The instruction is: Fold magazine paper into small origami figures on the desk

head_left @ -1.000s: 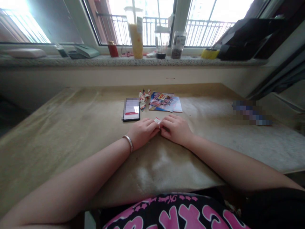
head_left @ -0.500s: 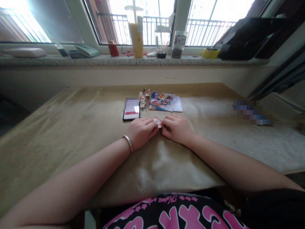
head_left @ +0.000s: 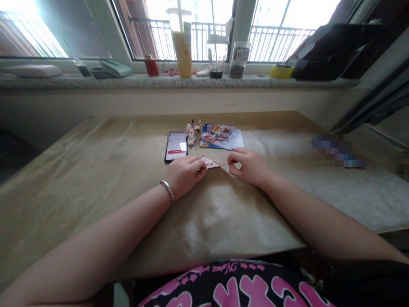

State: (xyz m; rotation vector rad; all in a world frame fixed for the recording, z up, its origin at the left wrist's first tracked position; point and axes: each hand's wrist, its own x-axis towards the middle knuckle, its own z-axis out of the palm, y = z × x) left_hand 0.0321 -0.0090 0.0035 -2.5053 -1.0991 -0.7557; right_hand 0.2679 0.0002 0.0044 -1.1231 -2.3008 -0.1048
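Note:
A small folded piece of red-and-white printed paper [head_left: 211,163] lies stretched between my two hands on the table. My left hand [head_left: 185,174], with a silver bracelet on the wrist, pinches its left end. My right hand [head_left: 249,167] pinches the thin right tip. Both hands rest on the brown paper table cover [head_left: 96,170]. Just beyond my left hand lies a phone [head_left: 176,150] with its screen lit.
Behind the phone sit a small folded paper figure [head_left: 193,130] and a stack of colourful printed sheets [head_left: 221,137]. A blurred object [head_left: 337,150] lies at the right. The windowsill [head_left: 128,81] holds a tall orange drink [head_left: 183,44], jars and a black bag [head_left: 329,51].
My hands were pressed together over the paper; they have drawn apart, the right hand moving right, and the paper is now pulled out long between them.

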